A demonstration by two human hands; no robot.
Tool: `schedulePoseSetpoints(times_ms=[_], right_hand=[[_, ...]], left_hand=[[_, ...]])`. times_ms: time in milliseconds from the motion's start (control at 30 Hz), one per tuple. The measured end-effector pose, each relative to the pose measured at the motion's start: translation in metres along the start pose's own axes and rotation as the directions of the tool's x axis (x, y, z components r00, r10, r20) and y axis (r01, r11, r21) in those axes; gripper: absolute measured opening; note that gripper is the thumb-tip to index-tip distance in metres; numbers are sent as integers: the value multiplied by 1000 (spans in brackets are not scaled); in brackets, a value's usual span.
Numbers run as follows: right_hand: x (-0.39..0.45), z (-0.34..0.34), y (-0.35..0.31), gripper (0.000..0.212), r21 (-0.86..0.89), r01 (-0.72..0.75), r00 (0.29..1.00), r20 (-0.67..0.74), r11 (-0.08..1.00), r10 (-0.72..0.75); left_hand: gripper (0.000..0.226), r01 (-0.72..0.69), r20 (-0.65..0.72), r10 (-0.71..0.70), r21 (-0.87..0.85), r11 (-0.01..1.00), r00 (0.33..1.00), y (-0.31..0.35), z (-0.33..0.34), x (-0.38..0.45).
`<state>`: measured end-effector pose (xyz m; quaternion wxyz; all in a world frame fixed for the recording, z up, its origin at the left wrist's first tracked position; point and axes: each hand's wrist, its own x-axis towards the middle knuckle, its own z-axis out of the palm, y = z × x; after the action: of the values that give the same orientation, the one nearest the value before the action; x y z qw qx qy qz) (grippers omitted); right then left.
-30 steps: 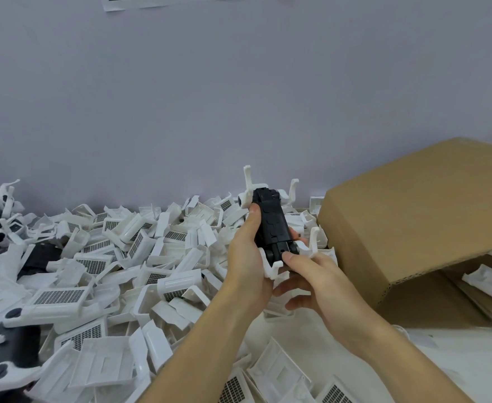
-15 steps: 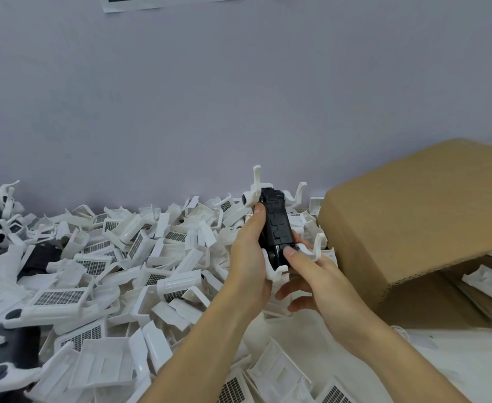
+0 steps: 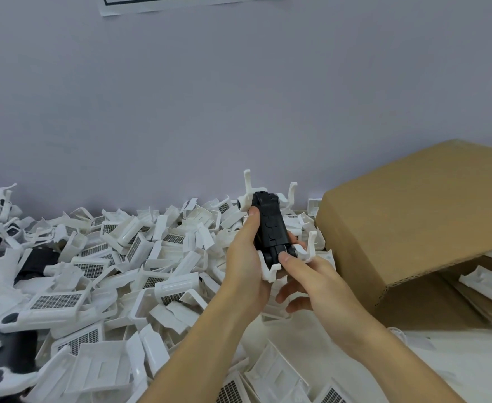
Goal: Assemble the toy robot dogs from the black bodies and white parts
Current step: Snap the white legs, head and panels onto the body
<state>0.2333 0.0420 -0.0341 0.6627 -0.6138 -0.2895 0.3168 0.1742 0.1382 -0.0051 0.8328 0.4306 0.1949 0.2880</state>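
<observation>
So both hands are up over the middle of the table, holding one toy dog between them. The left hand [image 3: 246, 257] has its fingers wrapped round the black body [image 3: 269, 228], thumb lying along its side. The right hand [image 3: 311, 282] pinches the near end, thumb pressed on the black joint, other fingers curled underneath. White legs [image 3: 307, 251] stick out at all four corners. A huge heap of loose white parts [image 3: 116, 257] covers the table's left side, and a cardboard box [image 3: 413, 228] sits at the right edge.
</observation>
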Motion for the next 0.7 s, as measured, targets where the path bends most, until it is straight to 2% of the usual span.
schedulePoseSetpoints(times_ms=[133, 267, 400, 467, 500, 567, 633, 700], right_hand=[[0, -1, -1, 17, -25, 33, 999, -13, 999, -34], [0, -3, 0, 16, -1, 73, 997, 2, 997, -73], [1, -12, 1, 30, 166, 130, 982, 113, 978, -150], [3, -16, 1, 33, 223, 180, 977, 68, 958, -200], [6, -17, 3, 30, 150, 208, 978, -18, 967, -207], [10, -18, 8, 32, -236, 193, 953, -188, 952, -239], [11, -20, 15, 36, -551, 133, 955, -150, 824, -254], [12, -23, 24, 40, -696, 141, 975, -27, 704, -222]], left_hand=[[42, -5, 36, 4, 16, 1000, 999, -1, 2, 1], [44, -3, 103, 7, -44, 999, 995, -2, -2, 4], [42, -16, 230, 40, -105, 994, 972, 5, -8, 5], [40, -50, 240, 86, -150, 987, 967, 10, -10, 5], [38, -75, 210, 112, -176, 982, 971, 12, -11, 6], [34, -110, 139, 144, -223, 969, 980, 15, -14, 8], [29, -122, 73, 144, -243, 962, 987, 16, -16, 10], [30, -127, 37, 138, -219, 968, 990, 16, -17, 12]])
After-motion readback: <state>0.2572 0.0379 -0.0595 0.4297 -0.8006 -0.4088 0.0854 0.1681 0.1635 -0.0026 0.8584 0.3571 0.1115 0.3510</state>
